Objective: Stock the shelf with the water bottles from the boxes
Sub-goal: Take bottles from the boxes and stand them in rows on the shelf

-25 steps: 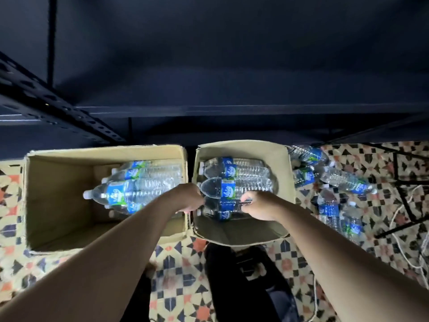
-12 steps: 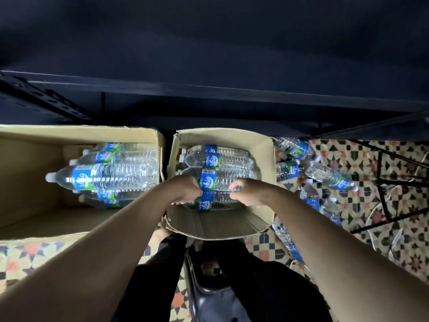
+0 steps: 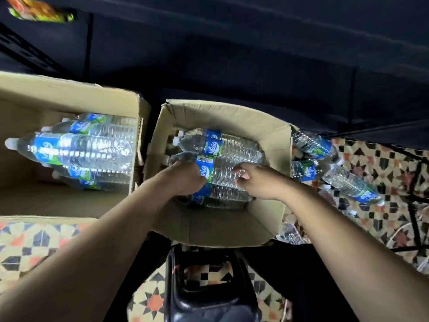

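Two open cardboard boxes stand on the floor below a dark metal shelf (image 3: 255, 73). The right box (image 3: 274, 135) holds several clear water bottles with blue labels, lying on their sides. My left hand (image 3: 185, 177) grips the neck end of one bottle (image 3: 220, 173) in that box. My right hand (image 3: 257, 182) grips the same bottle's body end. Another bottle (image 3: 220, 145) lies just behind it. The left box (image 3: 69, 94) holds several more bottles (image 3: 79, 149) stacked at its right side.
Several loose bottles (image 3: 348, 180) lie on the patterned tile floor to the right of the right box. A black stool (image 3: 204, 289) stands between my arms, close to me. A colourful packet (image 3: 39, 10) shows at the top left on the shelving.
The view has moved closer and tilted; both hands stay in the right box. They have shifted from the lowest front bottle onto the bottle above it.
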